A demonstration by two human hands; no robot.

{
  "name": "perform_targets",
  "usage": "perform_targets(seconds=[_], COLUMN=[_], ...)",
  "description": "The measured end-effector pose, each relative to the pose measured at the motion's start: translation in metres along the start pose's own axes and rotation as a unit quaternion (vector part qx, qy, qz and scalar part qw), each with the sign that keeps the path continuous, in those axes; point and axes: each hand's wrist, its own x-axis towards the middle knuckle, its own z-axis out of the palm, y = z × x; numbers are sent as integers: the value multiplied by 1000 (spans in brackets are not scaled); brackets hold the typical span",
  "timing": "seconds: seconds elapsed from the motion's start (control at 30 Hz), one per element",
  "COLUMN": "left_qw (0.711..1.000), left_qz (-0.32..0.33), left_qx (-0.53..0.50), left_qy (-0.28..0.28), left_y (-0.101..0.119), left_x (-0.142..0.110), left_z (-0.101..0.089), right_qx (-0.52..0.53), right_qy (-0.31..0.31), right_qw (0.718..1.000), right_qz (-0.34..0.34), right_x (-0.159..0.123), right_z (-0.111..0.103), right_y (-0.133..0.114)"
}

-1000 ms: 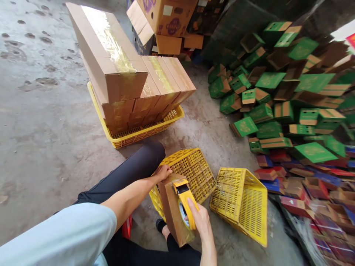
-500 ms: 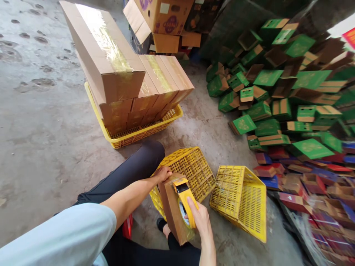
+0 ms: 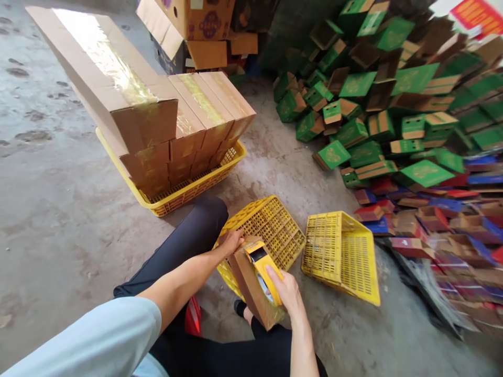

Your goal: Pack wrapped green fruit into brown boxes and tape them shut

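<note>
My right hand (image 3: 288, 293) is wrapped round a yellow tape dispenser (image 3: 272, 269) with a roll of tape in it. The dispenser's head is against the top of a brown cardboard box (image 3: 251, 285), close to its far end. That box stands tilted between my legs, partly in front of an upturned yellow plastic crate (image 3: 275, 230). At the box's far end my left hand (image 3: 231, 242) grips the edge, its fingers curled and partly hidden. Clear tape shows at the box's near end.
Taped cardboard boxes (image 3: 145, 99) fill a yellow basket (image 3: 184, 201) at the left. Another yellow crate (image 3: 356, 256) lies tipped on the right. Green cartons (image 3: 365, 152) and red-and-blue cartons (image 3: 432, 220) are heaped beyond it. Open printed boxes (image 3: 204, 26) stand at the back.
The view has turned, so the stacked boxes and cartons sit further left. The tape dispenser's head is slightly nearer the box's far end and my left hand. Both grips stay the same.
</note>
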Motion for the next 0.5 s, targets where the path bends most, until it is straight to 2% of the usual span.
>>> perform_targets(seconds=[0.13, 0.3, 0.5], left_qw=[1000, 998, 987], left_qz=[-4, 25, 68], left_qx=[1, -52, -135], left_qy=[19, 10, -49], left_y=[-2, 2, 5], left_x=[2, 4, -21], left_z=[-3, 0, 14], right_qx=[4, 3, 18], right_qy=[-6, -12, -19], right_qw=[1000, 1000, 1000], right_qz=[-9, -10, -5], right_x=[-2, 4, 2], right_z=[-2, 0, 1], right_y=[4, 14, 16])
